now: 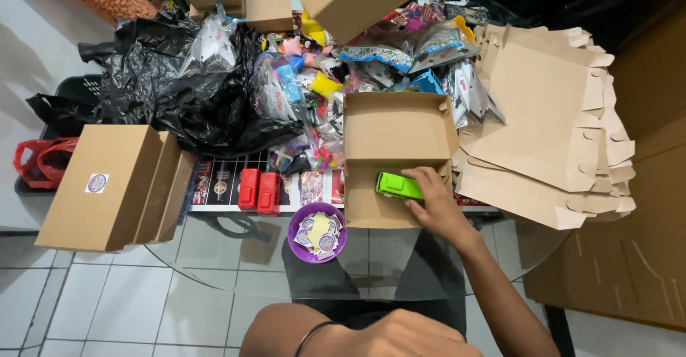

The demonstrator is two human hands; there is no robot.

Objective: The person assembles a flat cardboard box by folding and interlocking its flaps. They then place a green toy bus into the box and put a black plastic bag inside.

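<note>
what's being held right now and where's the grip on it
The right hand holds a green stapler by its right end, over the open cardboard box. The left hand sits low by the body and holds nothing visible.

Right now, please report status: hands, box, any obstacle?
Right hand holds green stapler at open cardboard box. Left hand low, idle. Flat box blanks lie close beside the box.

Closed brown boxes (107, 185) left, round sticker label (97, 182); open brown box (396, 153) centre.
</note>
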